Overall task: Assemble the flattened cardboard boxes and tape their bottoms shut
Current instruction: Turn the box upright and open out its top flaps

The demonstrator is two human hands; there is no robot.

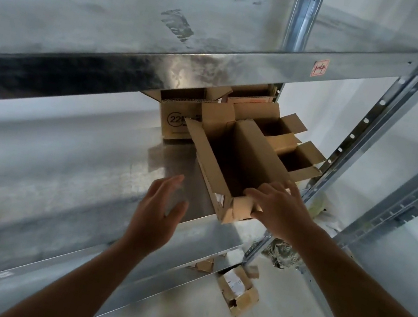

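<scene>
A grey galvanised steel shelf (57, 187) carries a long brown cardboard box (255, 161), open-topped, at its front edge, with more assembled brown boxes (287, 133) parked just behind. The right hand (276, 212) has its grip closed over the box's near end, probably to steady or slide it. The left hand (156, 210) hovers beside it, released and holding nothing.

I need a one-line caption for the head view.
Right hand holds an open cardboard box on a metal shelf; left hand hovers open beside it.
</scene>
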